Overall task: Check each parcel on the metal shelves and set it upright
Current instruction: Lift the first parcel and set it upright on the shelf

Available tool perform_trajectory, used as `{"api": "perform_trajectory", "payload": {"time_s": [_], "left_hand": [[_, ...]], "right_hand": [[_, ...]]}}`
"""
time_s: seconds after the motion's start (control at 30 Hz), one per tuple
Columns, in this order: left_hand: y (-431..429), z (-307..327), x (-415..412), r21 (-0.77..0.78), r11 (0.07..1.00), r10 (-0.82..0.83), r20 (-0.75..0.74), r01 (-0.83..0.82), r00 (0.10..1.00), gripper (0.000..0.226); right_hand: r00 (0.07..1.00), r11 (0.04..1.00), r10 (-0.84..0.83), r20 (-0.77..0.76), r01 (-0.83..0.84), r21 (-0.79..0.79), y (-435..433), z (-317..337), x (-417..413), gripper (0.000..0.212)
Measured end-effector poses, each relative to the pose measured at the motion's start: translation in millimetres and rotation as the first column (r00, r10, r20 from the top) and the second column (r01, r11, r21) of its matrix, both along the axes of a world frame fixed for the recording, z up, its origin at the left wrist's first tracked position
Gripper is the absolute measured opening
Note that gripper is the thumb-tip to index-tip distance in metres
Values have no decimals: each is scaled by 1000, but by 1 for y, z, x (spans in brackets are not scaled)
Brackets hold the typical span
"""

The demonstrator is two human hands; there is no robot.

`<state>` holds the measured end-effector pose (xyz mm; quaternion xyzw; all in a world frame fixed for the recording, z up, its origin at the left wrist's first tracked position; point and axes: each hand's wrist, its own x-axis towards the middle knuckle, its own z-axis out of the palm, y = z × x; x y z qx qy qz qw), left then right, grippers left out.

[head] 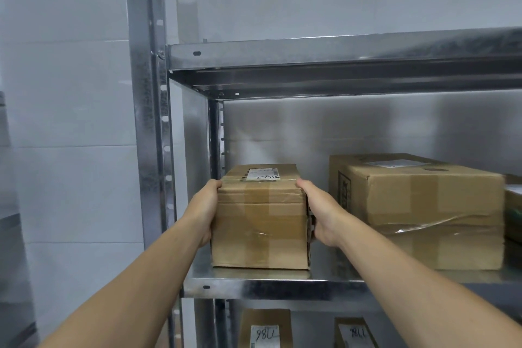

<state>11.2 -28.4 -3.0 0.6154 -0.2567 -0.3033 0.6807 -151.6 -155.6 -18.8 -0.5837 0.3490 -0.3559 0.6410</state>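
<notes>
Your left hand (207,207) and right hand (319,212) are clamped flat on the sides of the taped parcel (260,223), sitting at the shelf (254,284) edge. Stiff cardboard, slick tape, probably light; keep your palms low on the side walls.

Both hands' fingers hide behind the small parcel (260,217); two lower parcels (265,329) are cut off.

White tiled wall (70,121) behind
</notes>
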Motion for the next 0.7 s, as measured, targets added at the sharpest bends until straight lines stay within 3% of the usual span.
{"api": "perform_trajectory", "payload": {"time_s": [0.5,0.6,0.7], "left_hand": [[13,6,1,39,997,-66,15,65,998,34],[8,14,10,0,999,-35,197,36,980,45],[11,21,11,-46,992,122,484,-115,866,53]], "right_hand": [[987,994,-112,-111,110,-27,14,7,-1,63],[974,981,-164,-154,144,-133,22,20,-5,58],[968,950,-218,-124,182,-253,29,33,-11,50]]}}
